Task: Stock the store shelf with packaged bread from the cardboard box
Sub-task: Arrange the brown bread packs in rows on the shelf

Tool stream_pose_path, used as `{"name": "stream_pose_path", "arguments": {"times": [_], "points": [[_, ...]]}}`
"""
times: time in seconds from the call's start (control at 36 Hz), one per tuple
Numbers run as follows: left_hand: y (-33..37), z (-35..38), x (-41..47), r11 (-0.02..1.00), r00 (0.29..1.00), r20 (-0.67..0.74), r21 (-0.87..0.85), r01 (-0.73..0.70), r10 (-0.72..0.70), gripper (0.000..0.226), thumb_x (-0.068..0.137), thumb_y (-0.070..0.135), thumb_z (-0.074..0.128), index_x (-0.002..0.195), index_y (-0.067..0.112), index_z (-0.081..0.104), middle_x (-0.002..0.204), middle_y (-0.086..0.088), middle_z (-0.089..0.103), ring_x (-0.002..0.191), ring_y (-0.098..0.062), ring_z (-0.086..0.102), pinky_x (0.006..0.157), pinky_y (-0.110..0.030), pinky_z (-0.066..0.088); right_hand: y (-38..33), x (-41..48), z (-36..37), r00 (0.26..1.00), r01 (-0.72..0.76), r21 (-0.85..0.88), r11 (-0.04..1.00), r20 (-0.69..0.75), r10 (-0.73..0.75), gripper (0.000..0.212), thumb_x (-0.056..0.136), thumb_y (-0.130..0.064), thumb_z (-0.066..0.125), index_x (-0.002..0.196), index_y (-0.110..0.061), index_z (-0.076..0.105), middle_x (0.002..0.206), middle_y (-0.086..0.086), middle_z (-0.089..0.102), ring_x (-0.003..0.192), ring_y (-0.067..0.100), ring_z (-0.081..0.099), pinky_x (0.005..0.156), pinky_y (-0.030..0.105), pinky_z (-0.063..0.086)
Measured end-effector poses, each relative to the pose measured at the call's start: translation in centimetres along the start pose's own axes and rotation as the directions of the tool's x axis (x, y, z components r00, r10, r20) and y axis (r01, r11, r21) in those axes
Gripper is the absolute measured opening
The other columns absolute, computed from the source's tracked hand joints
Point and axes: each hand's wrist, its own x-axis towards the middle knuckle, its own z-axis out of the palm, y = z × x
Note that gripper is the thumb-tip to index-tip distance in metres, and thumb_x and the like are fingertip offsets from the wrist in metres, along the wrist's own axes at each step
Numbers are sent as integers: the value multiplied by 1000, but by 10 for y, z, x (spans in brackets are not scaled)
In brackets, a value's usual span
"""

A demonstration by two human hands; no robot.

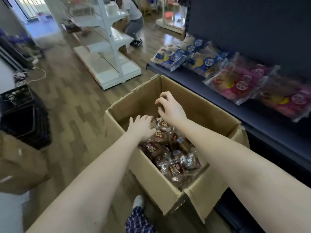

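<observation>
The dark blue metal store shelf (244,113) stands at the right, just beside the open brown cardboard box (151,174). The brown bread packets in clear wrappers (175,169) lie in the box, and their heap runs from near to far. The left hand (142,125) rests on the far end of the heap with its fingers spread. The right hand (170,108) hovers a little farther, above the packets, with bent fingers. I cannot tell if it pinches something. It is the hand nearer to the shelf, so I judge it should carry the packets there.
</observation>
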Motion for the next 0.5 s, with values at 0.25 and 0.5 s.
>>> {"name": "stream_pose_path", "arguments": {"times": [0.25, 0.5], "points": [[-12, -17, 72, 988, 985, 101, 48, -148, 143, 60, 93, 39, 46, 148, 22, 30, 153, 0, 32, 141, -24, 27, 114, -49, 19, 48, 10, 25, 947, -214, -160, 964, 210, 245, 36, 90, -22, 58, 125, -20, 53, 147, 3, 27, 124, 23, 41, 87, 33, 48], [3, 34, 122, 928, 825, 478, 52, -370, 302, 73, 91, 31, 59, 151, 17, 21, 152, -8, 35, 133, -26, 42, 105, -33, 37, 85, -19, 57, 740, -413, -232, 881, 479, 473, 72, 83, -25, 69, 145, -18, 32, 157, 6, 13, 138, 29, 28, 110, 35, 32]]}}
